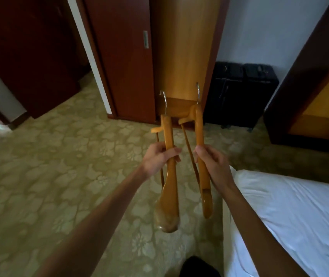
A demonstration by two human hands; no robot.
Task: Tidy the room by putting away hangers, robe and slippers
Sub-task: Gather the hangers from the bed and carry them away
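Both arms reach out in front of the person, each holding a wooden hanger edge-on. The left hand (158, 157) has its fingers curled round the left hanger (169, 176), gripping it about midway along one arm; the right hand (212, 162) grips the right hanger (201, 156) the same way. The two hangers are held side by side, apart, with their metal hooks pointing away toward the wardrobe (185, 56).

Seen edge-on, the hangers' full shape is hard to make out. The near end of the left hanger is blurred into a broad pale smear, and the thin trouser bars show only in part behind the hands. No robe or slippers can be made out. At the bottom edge a dark shape, cut off by the frame, cannot be identified.

Below lies a patterned carpet (49, 176) in pale green and cream. A bed (299, 216) with a white sheet fills the lower right. The wardrobe stands open, its light wood interior showing beside a dark red sliding door (123, 66). Just to its right two black suitcases (241, 92) stand against a white wall. On the far right a dark-framed piece of furniture (315, 96) is partly cut off.
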